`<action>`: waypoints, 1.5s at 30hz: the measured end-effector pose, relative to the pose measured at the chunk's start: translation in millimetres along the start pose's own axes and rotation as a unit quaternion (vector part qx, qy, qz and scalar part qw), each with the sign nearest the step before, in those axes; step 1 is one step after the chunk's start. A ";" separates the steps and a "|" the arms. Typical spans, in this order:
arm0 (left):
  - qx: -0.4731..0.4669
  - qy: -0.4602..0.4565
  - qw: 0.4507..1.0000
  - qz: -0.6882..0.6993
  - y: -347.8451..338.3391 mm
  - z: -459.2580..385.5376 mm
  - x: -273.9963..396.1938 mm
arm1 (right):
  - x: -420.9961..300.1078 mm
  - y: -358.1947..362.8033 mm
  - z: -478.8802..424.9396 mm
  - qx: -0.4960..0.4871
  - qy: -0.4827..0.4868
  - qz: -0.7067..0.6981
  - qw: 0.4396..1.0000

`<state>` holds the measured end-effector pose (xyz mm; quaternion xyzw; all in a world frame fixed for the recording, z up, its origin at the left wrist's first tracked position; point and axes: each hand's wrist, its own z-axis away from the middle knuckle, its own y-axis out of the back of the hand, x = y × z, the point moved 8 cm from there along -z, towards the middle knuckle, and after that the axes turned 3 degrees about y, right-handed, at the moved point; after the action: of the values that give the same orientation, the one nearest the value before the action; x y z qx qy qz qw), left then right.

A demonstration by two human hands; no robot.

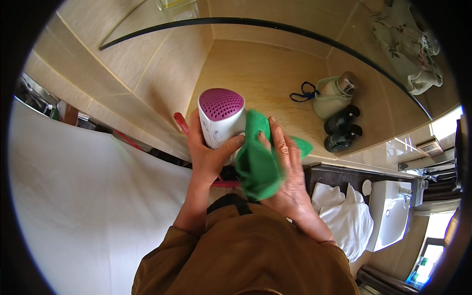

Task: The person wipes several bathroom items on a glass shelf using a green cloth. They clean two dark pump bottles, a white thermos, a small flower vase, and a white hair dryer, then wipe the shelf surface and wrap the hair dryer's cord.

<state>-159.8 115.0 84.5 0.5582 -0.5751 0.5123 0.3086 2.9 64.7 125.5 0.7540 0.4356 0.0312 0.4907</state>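
Note:
My left hand [206, 151] grips a white object [219, 129] with a purple perforated end [221, 104] and a printed floral pattern; its exact kind is unclear. The perforated end faces up, over the stone-look ledge. A green cloth [258, 158] is bunched in my right hand [291, 173]. It lies close along the right side of the white object, and motion blurs its lower part. My left thumb reaches towards the cloth, and the lower part of the object is hidden behind my hand.
A dark-edged glass shelf [258, 23] curves above the ledge [269, 70]. At right stand a pale green holder [332, 97] with a dark blue loop [304, 92], and two dark bottles [341, 129]. Beyond are white towels [346, 214] and a washbasin [391, 214]; a white curtain-like sheet [84, 206] hangs left.

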 end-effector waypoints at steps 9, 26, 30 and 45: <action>-0.003 0.031 0.999 0.040 -9.3 1.9 -2.1 | 46.6 -33.6 11.3 0.066 -0.090 -0.158 0.981; -0.022 0.092 0.989 0.114 8.6 -16.1 -41.3 | 48.8 -82.4 39.7 -0.064 -0.274 -0.822 0.495; -0.004 0.078 0.991 0.108 17.7 -22.3 -45.6 | 66.9 -85.3 57.2 0.000 -0.347 -0.671 0.655; 0.034 0.093 0.978 0.183 -4.1 -2.8 -66.9 | 87.5 -109.5 68.9 0.006 -0.360 -0.531 0.767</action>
<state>-144.0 140.0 24.3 0.4036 -0.6191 0.6287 0.2423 21.2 90.9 -27.4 0.3613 0.5576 -0.5105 0.5458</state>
